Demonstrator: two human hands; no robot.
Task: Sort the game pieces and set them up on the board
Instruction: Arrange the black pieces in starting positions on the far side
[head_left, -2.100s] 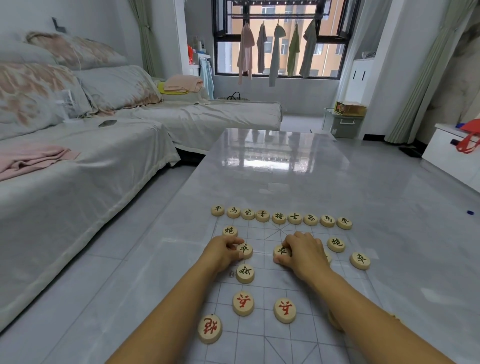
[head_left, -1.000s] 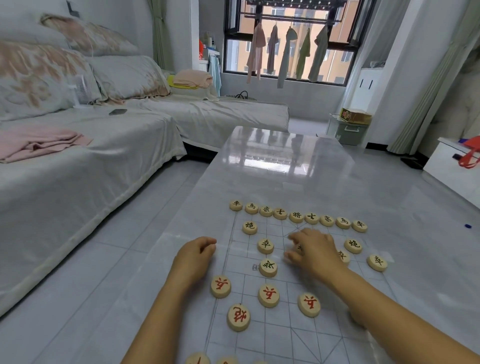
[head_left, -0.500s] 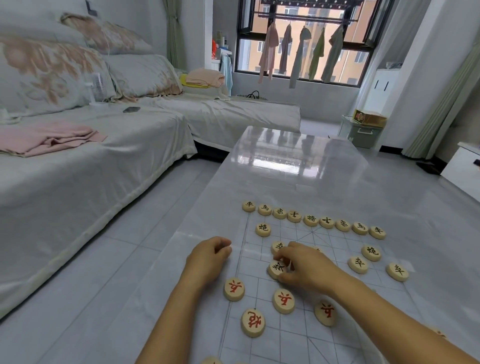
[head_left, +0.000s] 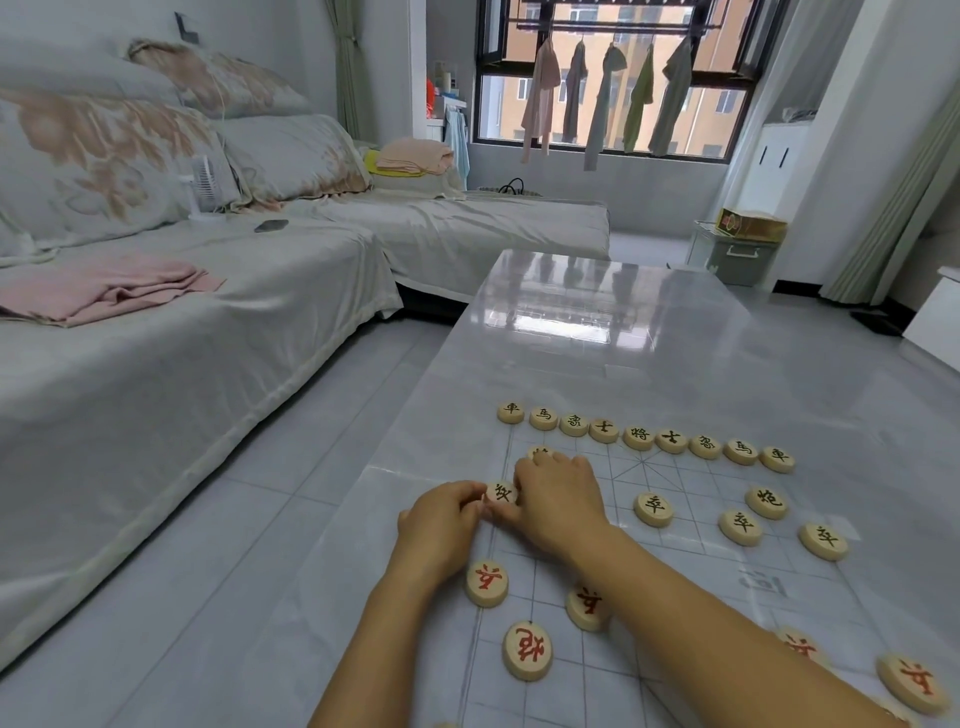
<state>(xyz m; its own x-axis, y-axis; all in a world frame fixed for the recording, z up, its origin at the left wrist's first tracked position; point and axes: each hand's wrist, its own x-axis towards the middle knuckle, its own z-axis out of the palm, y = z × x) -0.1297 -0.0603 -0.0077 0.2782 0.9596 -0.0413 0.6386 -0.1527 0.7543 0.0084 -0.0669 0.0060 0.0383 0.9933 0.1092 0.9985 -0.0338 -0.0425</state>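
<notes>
A see-through board (head_left: 680, 470) with grid lines lies on the glossy table. A full row of black-lettered round pieces (head_left: 638, 437) lines its far edge. At the board's left edge sits a black soldier piece (head_left: 501, 492). My right hand (head_left: 558, 504) reaches across and pinches it, while the curled fingertips of my left hand (head_left: 441, 519) touch its left side. My right fingers half cover a black cannon (head_left: 537, 451). More black soldiers (head_left: 653, 509) and a second black cannon (head_left: 767, 502) stand to the right. Red soldiers (head_left: 486, 584) and a red cannon (head_left: 527, 650) lie nearer me.
The table's left edge (head_left: 415, 395) runs close beside the board, with tiled floor and a covered sofa (head_left: 156, 353) beyond it. The far half of the table (head_left: 597, 322) carries only reflections. A green storage box (head_left: 737, 254) stands by the window.
My right hand has carried a black soldier from the board's middle to the left edge column. My left hand has moved up beside it. The camera has turned left.
</notes>
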